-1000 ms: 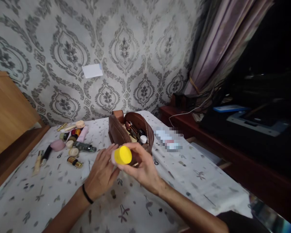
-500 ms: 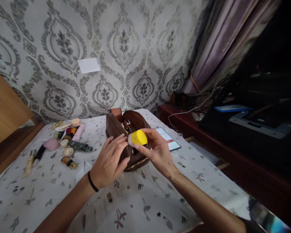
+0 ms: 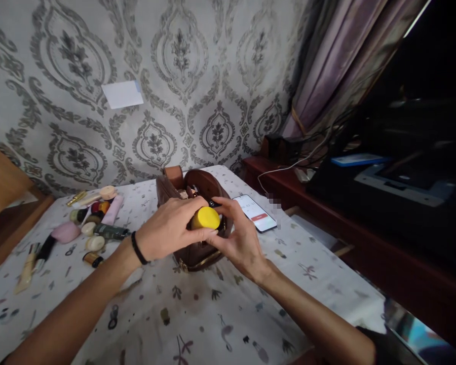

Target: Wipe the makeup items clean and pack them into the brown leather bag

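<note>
A small container with a bright yellow top (image 3: 207, 218) is between my two hands, its yellow end turned toward me. My left hand (image 3: 167, 225), a black band on its wrist, is closed on it, thumb below and fingers above. From the other side my right hand (image 3: 240, 235) curves around it, fingertips at its upper edge and thumb at its lower edge. Just behind my hands stands a brown zippered bag (image 3: 209, 185), its top open with small items inside. My fingers and the container hide part of the bag.
Several cosmetics lie on the left, among them a pink sponge (image 3: 65, 232), a dark green tube (image 3: 110, 231) and a gold-and-black bottle (image 3: 92, 259). A lit phone (image 3: 254, 213) lies right of the bag. A dark red shelf (image 3: 256, 170) with a white cable borders the patterned tablecloth.
My left hand has moved up and right and closed on the yellow-topped container. The container has turned, its yellow end now facing me. The view has shifted slightly to the right.
</note>
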`<state>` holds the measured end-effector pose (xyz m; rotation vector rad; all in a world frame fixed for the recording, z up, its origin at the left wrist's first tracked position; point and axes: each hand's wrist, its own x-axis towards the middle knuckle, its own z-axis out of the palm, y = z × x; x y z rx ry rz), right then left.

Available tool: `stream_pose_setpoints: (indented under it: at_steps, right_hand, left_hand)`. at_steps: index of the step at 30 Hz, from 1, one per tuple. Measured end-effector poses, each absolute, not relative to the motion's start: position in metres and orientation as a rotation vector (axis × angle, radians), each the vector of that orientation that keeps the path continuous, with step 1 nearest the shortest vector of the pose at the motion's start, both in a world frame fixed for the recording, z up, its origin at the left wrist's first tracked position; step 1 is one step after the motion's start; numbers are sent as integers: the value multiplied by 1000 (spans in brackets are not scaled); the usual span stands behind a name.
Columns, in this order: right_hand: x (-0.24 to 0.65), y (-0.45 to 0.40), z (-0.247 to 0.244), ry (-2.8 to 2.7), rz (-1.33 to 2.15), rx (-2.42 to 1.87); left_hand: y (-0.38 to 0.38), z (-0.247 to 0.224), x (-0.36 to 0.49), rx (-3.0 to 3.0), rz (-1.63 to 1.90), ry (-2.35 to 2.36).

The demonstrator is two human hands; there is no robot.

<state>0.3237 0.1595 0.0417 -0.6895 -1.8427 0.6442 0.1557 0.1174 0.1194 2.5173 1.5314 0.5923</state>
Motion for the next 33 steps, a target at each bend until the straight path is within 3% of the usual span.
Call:
stream_pose_setpoints:
  at_steps: [10, 25, 33]
  right_hand:
    - [326, 141, 31, -1838, 329, -713]
    - [333, 131, 25, -2247, 298, -790]
    - [341, 131, -3, -2201, 324, -644]
  left_hand:
    - [135, 126, 147, 2482, 630, 1553]
    - [170, 132, 131, 2094, 504, 1355]
    - [186, 134, 128, 2110, 380, 1429]
